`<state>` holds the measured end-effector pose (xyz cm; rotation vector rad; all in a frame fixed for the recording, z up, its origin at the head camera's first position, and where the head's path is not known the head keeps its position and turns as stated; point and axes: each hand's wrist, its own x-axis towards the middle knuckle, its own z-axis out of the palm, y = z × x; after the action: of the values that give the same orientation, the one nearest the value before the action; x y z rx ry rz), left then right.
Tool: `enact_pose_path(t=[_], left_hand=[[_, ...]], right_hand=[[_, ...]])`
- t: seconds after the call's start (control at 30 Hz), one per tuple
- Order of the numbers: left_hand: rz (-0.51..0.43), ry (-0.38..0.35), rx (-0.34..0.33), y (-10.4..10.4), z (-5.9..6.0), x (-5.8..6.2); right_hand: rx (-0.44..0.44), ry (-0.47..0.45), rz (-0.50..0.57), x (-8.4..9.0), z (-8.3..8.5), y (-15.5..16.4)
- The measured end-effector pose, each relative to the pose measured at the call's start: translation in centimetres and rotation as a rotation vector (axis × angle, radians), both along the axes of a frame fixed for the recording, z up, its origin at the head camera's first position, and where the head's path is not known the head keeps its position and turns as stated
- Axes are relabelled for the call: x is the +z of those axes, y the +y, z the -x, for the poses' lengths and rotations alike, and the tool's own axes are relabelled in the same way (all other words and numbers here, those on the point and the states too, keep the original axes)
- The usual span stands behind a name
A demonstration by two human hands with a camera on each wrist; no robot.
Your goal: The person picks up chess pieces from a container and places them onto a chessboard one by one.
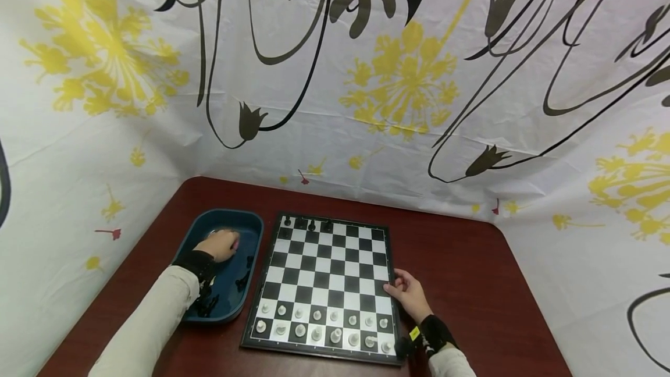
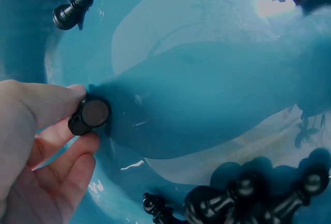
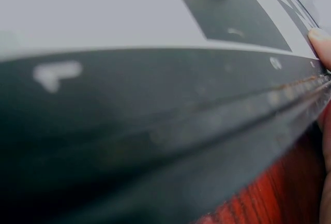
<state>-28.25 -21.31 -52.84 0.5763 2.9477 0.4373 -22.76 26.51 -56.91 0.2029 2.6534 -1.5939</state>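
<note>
In the head view, my left hand (image 1: 218, 244) is down in a blue plastic tub (image 1: 255, 221). The left wrist view shows its thumb and fingers pinching a black chess piece (image 2: 91, 114), round base towards the camera; which piece it is I cannot tell. Loose black pieces, such as a pawn (image 2: 70, 13), lie on the tub's floor. Right of the tub is a chessboard (image 1: 321, 280). My right hand (image 1: 410, 295) holds its right edge, the thumb (image 3: 321, 47) on the rim. White pieces (image 1: 316, 333) fill the two near rows; a few black pieces (image 1: 312, 225) stand at the far left.
The board and tub rest on a dark red table (image 1: 450, 249) with rounded far corners. A white sheet (image 1: 314, 150) with yellow and grey flower prints hangs behind and at both sides. More black pieces (image 1: 206, 305) lie in the tub's near end, beside my left forearm.
</note>
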Motion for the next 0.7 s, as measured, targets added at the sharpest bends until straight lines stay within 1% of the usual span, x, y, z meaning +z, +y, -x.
enact_pose_path(t=[0.07, 0.17, 0.33, 0.53, 0.7], left_hand=[[-0.002, -0.001, 0.0, -0.1, -0.1, 0.0], [-0.016, -0.027, 0.015, -0.1, -0.2, 0.1], [-0.041, -0.043, 0.013, 0.0, -0.3, 0.7], [-0.071, -0.065, 0.046, -0.3, -0.1, 2.0], [-0.121, -0.054, 0.044, -0.6, 0.3, 3.5]], right_hand=[[0.001, 0.007, 0.001, 0.0, 0.0, 0.0], [0.004, 0.006, 0.0, -0.1, 0.0, 0.0], [0.007, 0.002, -0.003, -0.2, 0.1, 0.1], [0.008, 0.001, 0.004, -0.2, 0.0, 0.1], [0.001, -0.004, 0.017, -0.1, 0.0, 0.1]])
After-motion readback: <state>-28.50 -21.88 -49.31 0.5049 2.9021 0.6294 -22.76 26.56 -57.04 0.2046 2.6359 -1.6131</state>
